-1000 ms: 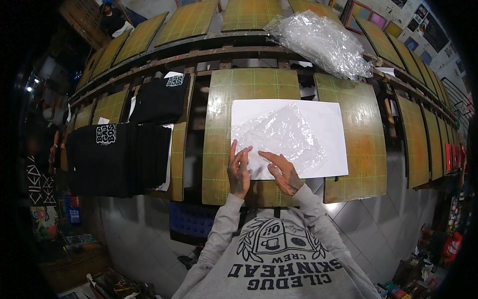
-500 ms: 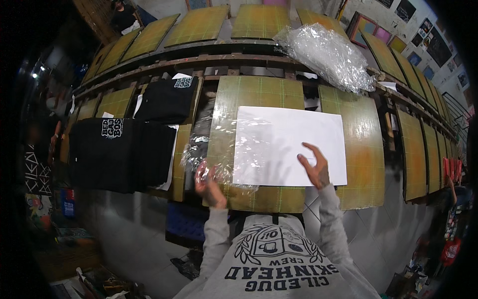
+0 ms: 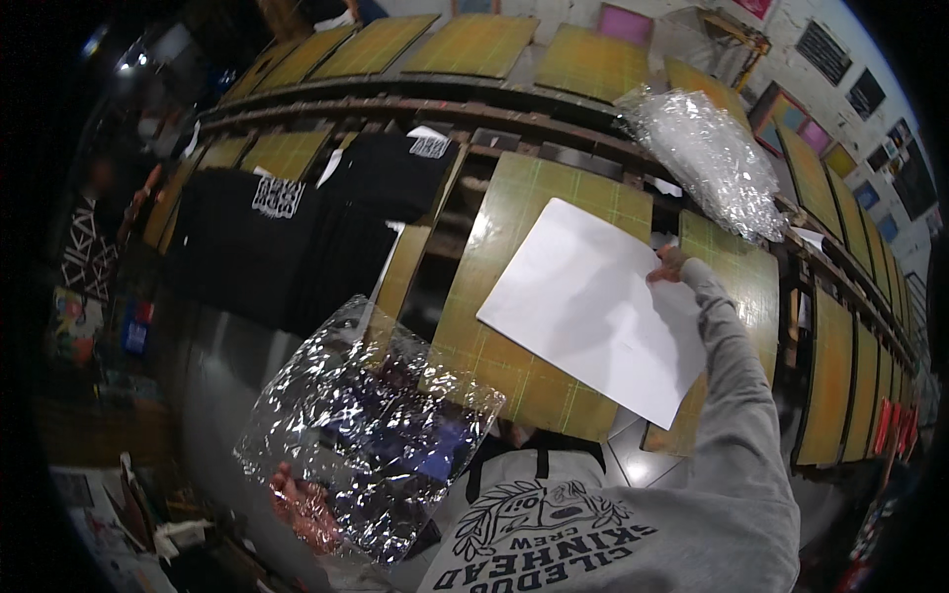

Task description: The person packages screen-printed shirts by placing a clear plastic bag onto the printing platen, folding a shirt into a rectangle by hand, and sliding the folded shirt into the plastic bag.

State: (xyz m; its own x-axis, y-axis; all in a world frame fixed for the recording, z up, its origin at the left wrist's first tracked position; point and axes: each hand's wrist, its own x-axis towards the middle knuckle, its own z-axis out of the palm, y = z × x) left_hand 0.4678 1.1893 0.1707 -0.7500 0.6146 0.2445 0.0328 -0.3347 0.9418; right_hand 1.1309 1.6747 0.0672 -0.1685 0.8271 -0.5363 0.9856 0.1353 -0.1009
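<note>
My left hand [image 3: 304, 507] is down at the lower left, behind crinkled clear plastic, with its fingers closed on the clear plastic bag [image 3: 376, 405], which hangs off the boards' front edge. My right hand [image 3: 668, 265] has its fingers closed on the upper right corner of a stack or sheet of white paper [image 3: 578, 296]. The paper lies turned at a slant across two yellow-green printing boards [image 3: 494, 247], overhanging the gap between them.
Folded black shirts [image 3: 237, 247] with white prints lie on boards to the left, more [image 3: 381, 173] behind them. A crumpled pile of clear plastic [image 3: 707, 163] rests behind the paper. Further boards [image 3: 470, 44] line the rack behind and to the right [image 3: 825, 371].
My left hand has drawn the bag off the paper toward the lower left. My right hand has moved up to the paper's corner, and the paper now lies at a slant. The view has tilted.
</note>
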